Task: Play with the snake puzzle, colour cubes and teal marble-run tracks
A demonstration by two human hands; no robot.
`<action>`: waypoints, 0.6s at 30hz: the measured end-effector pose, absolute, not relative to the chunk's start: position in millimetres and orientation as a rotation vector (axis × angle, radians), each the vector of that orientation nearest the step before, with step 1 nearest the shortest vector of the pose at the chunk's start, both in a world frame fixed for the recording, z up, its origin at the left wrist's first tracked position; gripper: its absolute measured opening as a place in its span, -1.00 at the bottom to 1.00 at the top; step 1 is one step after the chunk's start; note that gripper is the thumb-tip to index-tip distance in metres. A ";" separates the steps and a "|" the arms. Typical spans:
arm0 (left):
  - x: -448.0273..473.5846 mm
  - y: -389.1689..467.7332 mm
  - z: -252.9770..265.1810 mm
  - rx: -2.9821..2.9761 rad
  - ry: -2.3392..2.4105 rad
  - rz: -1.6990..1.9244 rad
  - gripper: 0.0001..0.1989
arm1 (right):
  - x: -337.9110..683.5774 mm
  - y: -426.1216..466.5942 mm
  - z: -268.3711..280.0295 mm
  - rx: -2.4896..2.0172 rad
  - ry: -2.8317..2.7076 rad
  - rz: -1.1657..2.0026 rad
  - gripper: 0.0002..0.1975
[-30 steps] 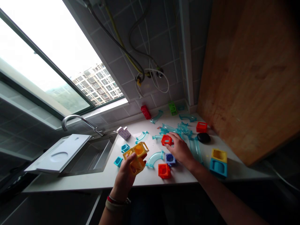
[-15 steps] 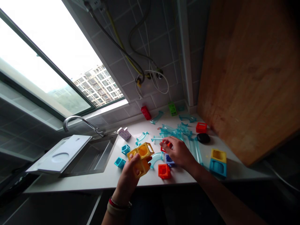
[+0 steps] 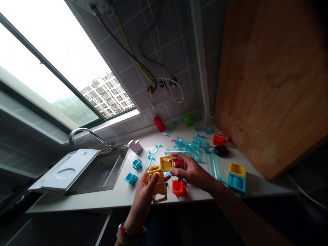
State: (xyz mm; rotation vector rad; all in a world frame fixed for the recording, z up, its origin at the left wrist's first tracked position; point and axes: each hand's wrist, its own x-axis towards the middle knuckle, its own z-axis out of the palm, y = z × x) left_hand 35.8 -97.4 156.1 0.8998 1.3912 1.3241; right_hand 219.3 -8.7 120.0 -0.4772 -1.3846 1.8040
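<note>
- While the left hand (image 3: 145, 191) grips the yellow hollow plastic cube cluster (image 3: 159, 177) above the counter's near edge, the right hand (image 3: 191, 171) has come in from the pile, fingers closed on a red hollow cube (image 3: 179, 163), now touching the cluster's top cube.
- Red piece sits at the joint, apparently not seated.
- Just behind: orange-red open cube (image 3: 178, 187) on the white countertop (image 3: 120, 194).
- Farther back: clear teal curved track pieces (image 3: 191, 145), black pebble-like object (image 3: 221, 150).
</note>
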 end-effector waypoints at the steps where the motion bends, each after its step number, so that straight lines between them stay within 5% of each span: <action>1: 34.7 -97.4 154.0 0.869 1.383 1.323 -0.38 | 220.9 -9.0 120.9 -0.461 -1.440 1.748 -0.44; 18: 33.5 -102.0 157.3 0.966 1.432 1.428 -0.45 | 227.1 -9.6 119.6 -0.345 -1.641 1.733 -0.27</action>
